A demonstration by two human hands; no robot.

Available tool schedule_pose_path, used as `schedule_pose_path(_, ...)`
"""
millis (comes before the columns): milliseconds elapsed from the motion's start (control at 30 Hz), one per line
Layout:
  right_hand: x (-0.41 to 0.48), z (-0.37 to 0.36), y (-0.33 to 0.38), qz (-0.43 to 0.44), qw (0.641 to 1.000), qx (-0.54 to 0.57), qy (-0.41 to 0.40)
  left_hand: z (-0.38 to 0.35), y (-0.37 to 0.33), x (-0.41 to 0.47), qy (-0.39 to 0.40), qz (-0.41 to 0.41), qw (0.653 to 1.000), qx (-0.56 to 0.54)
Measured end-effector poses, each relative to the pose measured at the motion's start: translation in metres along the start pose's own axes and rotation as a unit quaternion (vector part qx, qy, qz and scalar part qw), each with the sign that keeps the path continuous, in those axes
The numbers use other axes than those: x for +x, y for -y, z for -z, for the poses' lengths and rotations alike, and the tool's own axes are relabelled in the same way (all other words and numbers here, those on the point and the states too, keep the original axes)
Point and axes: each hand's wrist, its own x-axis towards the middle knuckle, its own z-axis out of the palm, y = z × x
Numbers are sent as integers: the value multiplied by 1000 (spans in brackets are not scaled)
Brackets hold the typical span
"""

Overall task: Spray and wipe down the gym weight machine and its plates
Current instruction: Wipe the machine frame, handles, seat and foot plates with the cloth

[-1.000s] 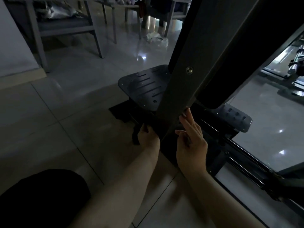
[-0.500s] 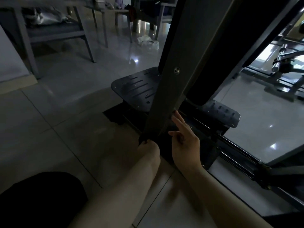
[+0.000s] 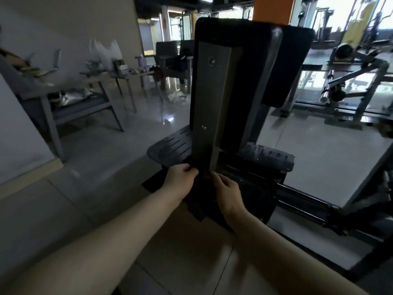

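Hands (image 3: pixel 180 177) meet at dark cloth (image 3: pixel 196 204) (outline indistinct).

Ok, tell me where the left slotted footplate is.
Head view, just left of centre: the slotted footplate juts out left of the grey upright post, just above the left hand.

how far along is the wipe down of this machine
Done: nothing shows as wiped; the light is too dim to tell. In hand: the left hand grips a dark cloth at the foot of the upright post, right hand beside it. Left: the footplates and the black pad.
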Motion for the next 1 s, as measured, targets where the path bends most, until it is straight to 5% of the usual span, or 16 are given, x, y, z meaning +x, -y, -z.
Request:
schedule_pose_path(200,-5,-6,7,-9,990,133,32,14,-23,-16,119,-60,990,41)
schedule_pose_path(300,-5,0,6,5,995,101,-6,22,-30,-12,141,-99,977,124)
schedule_pose_path(467,-14,7,34,125,987,-34,-91,31,-25,5,36,-184,971,150)
schedule_pose_path(600,-10,8,92,301,927,-143,-171,22,-32,18,-26,-305,942,139)
schedule_pose_path(733,28,0,142,445,838,-213,-235,14,-26,35,15,-356,909,216)
schedule_pose_path(900,50,-13,128,451,804,-282,-267,12,-16,45,25,-377,907,186)
schedule_pose_path(1000,46,-11,69,400,827,-320,-232,16,-15,54,5,-403,902,155)
